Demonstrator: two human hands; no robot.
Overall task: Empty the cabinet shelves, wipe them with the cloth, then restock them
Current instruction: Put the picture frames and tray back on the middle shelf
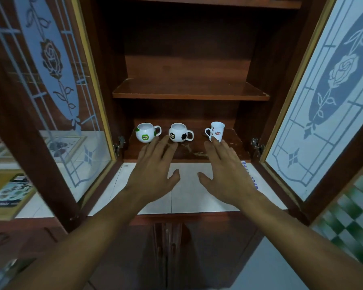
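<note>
Both cabinet doors, the left door [50, 84] and the right door [325, 97], stand swung wide. That leaves the shelves open to a straight reach from the front.

Three mugs sit in a row along the bottom shelf [197, 148], all upright and well apart from each other. At 9 o'clock in the row is a round green-patched mug [145, 133], and in the middle is a round football mug [179, 133], both with handles turned to 3 o'clock. At 3 o'clock in the row is a tall white mug [217, 130], its handle turned to 9 o'clock.

The middle shelf [189, 88] is bare. From that I judge either that emptying is partly done or that restocking has begun at the bottom. I cannot tell which.

The left hand [153, 164] is flat with fingers spread and holds nothing. Its fingertips fan out towards the bases of the two round mugs. The right hand [228, 166] is likewise flat and holds nothing, with one fingertip overlapping the foot of the tall mug. Contact looks likely but is not certain.

The striped cloth [253, 182] lies on the white tiled tabletop [189, 189] at 3 o'clock of the right hand and is partly hidden by it. It is probably parked there to stay within reach while both hands deal with the mugs.
</note>
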